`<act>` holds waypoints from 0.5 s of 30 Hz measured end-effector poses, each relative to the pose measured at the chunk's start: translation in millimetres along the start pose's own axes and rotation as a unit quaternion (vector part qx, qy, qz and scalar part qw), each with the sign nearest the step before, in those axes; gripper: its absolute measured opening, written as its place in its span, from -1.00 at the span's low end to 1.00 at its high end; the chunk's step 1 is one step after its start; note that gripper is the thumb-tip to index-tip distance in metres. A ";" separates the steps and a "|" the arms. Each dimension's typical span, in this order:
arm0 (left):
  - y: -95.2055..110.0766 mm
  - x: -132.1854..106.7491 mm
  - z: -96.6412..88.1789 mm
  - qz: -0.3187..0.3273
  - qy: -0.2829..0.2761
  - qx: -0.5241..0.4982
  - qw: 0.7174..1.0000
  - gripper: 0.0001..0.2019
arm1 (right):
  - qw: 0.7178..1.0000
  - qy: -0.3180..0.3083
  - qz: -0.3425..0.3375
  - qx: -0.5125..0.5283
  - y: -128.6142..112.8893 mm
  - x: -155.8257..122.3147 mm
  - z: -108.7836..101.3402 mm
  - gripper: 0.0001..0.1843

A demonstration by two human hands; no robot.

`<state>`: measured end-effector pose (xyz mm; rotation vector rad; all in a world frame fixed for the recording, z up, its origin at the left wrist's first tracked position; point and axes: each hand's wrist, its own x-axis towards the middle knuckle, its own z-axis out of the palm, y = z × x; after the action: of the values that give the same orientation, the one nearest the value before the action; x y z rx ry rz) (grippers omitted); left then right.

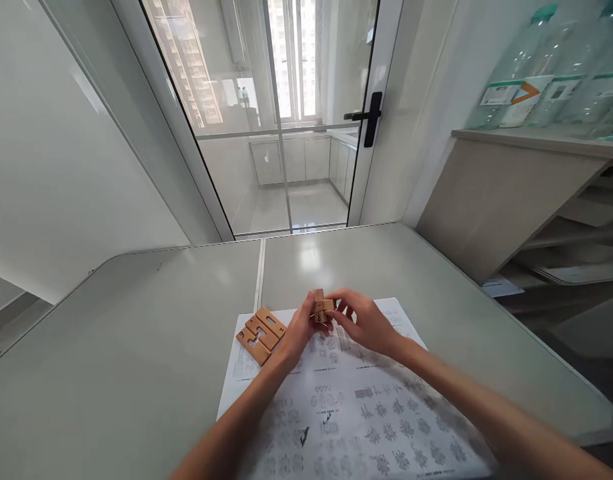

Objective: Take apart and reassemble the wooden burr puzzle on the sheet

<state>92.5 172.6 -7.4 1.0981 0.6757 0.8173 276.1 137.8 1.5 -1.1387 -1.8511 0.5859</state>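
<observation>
on remote feed i saw flat wooden pieces (265,338) lying on printed sheet (346,372), just left of left hand (300,328). left hand gripped wooden block cluster (319,295), held up over sheet, between both hands. short bar (329,305) jutted from cluster's right side, long axis roughly crosswise, toward right hand (363,320), which was nearer; right thumb and index seemed pinched on it.

A glazed door (280,131) fills the upper middle, its black handle (372,119) at its right edge; clear bottles (564,81) top a shelf unit (496,190) at right.
</observation>
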 end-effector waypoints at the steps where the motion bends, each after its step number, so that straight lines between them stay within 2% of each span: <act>1: -2.0 0.2 -0.6 0.004 0.014 -0.003 1.000 -0.38 | 1.000 -0.004 -0.004 -0.004 1.5 0.5 1.8 -0.76; 7: -10.0 1.4 -3.0 0.012 0.060 -0.018 0.998 -0.38 | 0.999 0.013 0.017 0.034 9.0 2.9 13.8 -0.77; 12: -5.8 -2.5 -0.5 0.011 0.088 -0.032 0.996 -0.32 | 0.986 0.042 0.105 0.122 15.2 0.6 27.1 -0.67; 15: -5.2 -3.7 0.5 0.013 0.086 -0.037 0.995 -0.29 | 0.977 0.019 0.142 0.160 18.2 -0.2 29.1 -0.67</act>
<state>92.2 168.0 -11.9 0.9778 0.7712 0.9595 259.9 147.5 -27.2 -1.1911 -1.5030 0.9796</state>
